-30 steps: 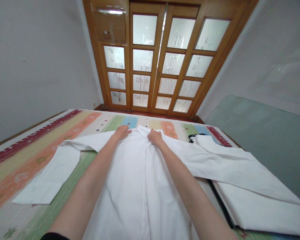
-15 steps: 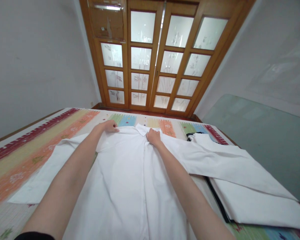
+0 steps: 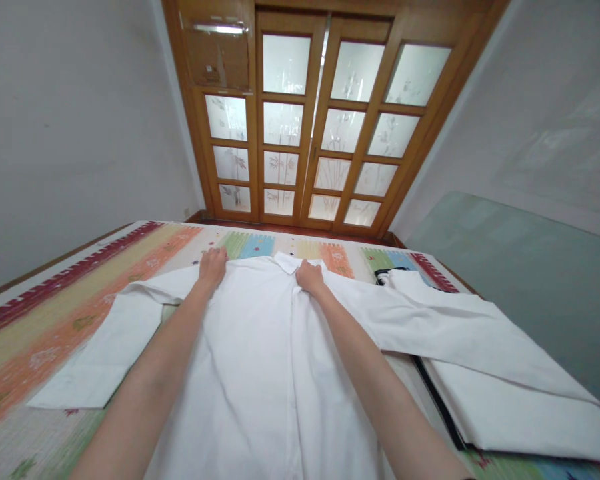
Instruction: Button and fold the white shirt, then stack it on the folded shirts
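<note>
A white long-sleeved shirt (image 3: 253, 333) lies spread front side up, its collar at the far end and its sleeves out to both sides. My left hand (image 3: 213, 268) is at the left shoulder, fingers curled over the cloth edge and partly hidden from me. Beside the collar (image 3: 286, 263), my right hand (image 3: 310, 275) is closed on the fabric near the top of the front opening. The left sleeve (image 3: 113, 333) bends down toward me, while the right sleeve (image 3: 430, 327) stretches across a folded white cloth item with black edging (image 3: 520, 413).
Beneath everything is a colourful striped, patterned cover (image 3: 80, 320). Beyond its far edge stand wooden doors with frosted panes (image 3: 283, 123). A pale green panel (image 3: 520, 267) leans along the right wall, and a plain wall (image 3: 70, 120) rises on the left.
My left hand has shifted slightly left and outward along the shoulder, its forearm moving right at the near end. The right hand stays at the collar. The view has tilted slightly.
</note>
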Available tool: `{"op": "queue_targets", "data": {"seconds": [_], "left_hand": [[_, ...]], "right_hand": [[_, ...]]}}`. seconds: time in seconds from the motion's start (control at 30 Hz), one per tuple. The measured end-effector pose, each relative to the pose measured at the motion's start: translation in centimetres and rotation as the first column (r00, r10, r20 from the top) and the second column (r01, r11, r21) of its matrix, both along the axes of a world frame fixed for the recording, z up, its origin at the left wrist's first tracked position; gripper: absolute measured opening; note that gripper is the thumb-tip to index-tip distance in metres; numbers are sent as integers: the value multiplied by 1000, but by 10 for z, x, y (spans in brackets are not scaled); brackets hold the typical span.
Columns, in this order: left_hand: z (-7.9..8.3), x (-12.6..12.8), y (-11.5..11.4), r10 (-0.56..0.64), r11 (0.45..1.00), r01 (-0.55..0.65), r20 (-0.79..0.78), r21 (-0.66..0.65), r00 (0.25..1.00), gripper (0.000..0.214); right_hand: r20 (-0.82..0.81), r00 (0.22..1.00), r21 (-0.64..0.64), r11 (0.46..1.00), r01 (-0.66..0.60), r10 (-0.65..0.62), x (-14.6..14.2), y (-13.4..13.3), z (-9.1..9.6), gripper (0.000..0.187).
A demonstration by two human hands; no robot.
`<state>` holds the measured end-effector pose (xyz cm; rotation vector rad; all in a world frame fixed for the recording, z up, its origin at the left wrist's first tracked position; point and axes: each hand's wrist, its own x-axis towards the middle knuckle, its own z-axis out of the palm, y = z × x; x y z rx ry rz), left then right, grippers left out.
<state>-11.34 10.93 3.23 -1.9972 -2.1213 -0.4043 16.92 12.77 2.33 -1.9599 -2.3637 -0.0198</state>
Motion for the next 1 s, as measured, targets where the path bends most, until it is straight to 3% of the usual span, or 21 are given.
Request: {"op": "queue_targets", "data": {"seconds": [0.13,0.37,0.47,0.53,0.63,0.7,0.77,0.83,1.0], "left_hand": [[5,18,-5,-42,999,42,-10,-30,999,33],[11,16,-1,-77,954,78,13,-291,997,20],[13,9,4,-85,943,94,44,-320,995,28],[13,7,8,-75,949,91,64,-303,995,24],[11,7,14,-31,965,54,94,-257,995,28],[9,7,17,-3,972,30,118,-232,993,30],[9,6,20,2,977,29,145,-213,989,27],[10,6,22,-1,982,33,171,-185,985,22],[6,12,21,44,995,-24,218,-92,975,19]], "right_hand": [[-10,1000,-22,1000,-1,1,-1,1,3,35],[-85,995,57,997,57,-52,-6,-17,21,34],[-150,983,191,979,-72,102,-23,-44,27,32],[-193,914,244,920,-307,356,-41,-71,24,32],[-173,719,224,738,-637,673,-68,-123,11,41],[-143,564,195,582,-790,813,-82,-158,1,50],[-134,470,175,487,-856,873,-90,-188,-5,57],[-139,444,154,463,-873,885,-94,-209,-8,64],[-185,457,140,484,-864,870,-91,-233,-3,72]]}}
